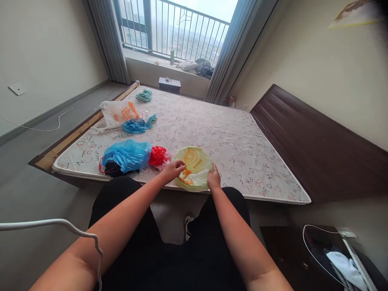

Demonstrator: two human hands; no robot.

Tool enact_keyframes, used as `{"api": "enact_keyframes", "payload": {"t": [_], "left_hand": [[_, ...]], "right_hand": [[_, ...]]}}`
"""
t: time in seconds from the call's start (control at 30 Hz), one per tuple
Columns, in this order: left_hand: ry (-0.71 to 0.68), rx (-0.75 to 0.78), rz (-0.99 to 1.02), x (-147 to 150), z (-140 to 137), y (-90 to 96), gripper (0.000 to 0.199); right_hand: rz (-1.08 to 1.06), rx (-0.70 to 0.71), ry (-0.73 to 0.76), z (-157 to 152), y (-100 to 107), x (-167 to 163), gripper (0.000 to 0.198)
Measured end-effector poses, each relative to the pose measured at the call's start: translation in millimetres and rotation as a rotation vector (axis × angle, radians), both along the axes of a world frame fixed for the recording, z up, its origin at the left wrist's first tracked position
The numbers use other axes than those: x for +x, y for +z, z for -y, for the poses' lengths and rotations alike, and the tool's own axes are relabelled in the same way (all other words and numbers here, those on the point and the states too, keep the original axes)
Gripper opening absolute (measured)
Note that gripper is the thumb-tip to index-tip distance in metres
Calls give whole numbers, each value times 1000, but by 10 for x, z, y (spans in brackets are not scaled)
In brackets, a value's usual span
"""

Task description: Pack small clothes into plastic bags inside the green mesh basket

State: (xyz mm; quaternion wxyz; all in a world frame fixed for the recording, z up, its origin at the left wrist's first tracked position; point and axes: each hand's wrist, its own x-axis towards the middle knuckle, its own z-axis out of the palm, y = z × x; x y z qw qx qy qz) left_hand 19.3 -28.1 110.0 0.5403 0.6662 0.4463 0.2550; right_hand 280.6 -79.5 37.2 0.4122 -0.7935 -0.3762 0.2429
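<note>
A pale yellow plastic bag with orange print lies spread in a rounded shape at the mattress's near edge. My left hand is closed, pinching the bag at its left side. At the opposite side my right hand grips the bag's edge between thumb and fingers. Just left of my left hand are a red plastic bag and a pink one. Beyond them sits a crumpled blue plastic bag over something black.
Farther back on the mattress lie a white bag with orange print, another blue bag and a green bundle. A dark headboard stands right; a white cable crosses my left arm.
</note>
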Motion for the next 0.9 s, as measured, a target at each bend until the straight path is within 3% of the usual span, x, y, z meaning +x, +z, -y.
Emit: {"api": "enact_keyframes", "payload": {"t": [0.07,0.13,0.33,0.5,0.63,0.9], "left_hand": [[261,244,-9,-46,-96,-24,25],[370,331,-61,-85,-160,-65,38],[306,328,-298,-108,-165,-175,59],[212,203,-409,-159,-206,-188,49],[156,222,-422,-215,-246,-148,36],[215,275,-497,-204,-236,-78,42]], "right_hand": [[7,11,6,17,-6,-5,68],[2,50,48,36,2,-12,65],[-45,186,173,82,85,-7,58],[-91,211,232,73,130,87,54],[-135,234,173,51,135,160,52],[-207,270,70,44,185,142,50]]}}
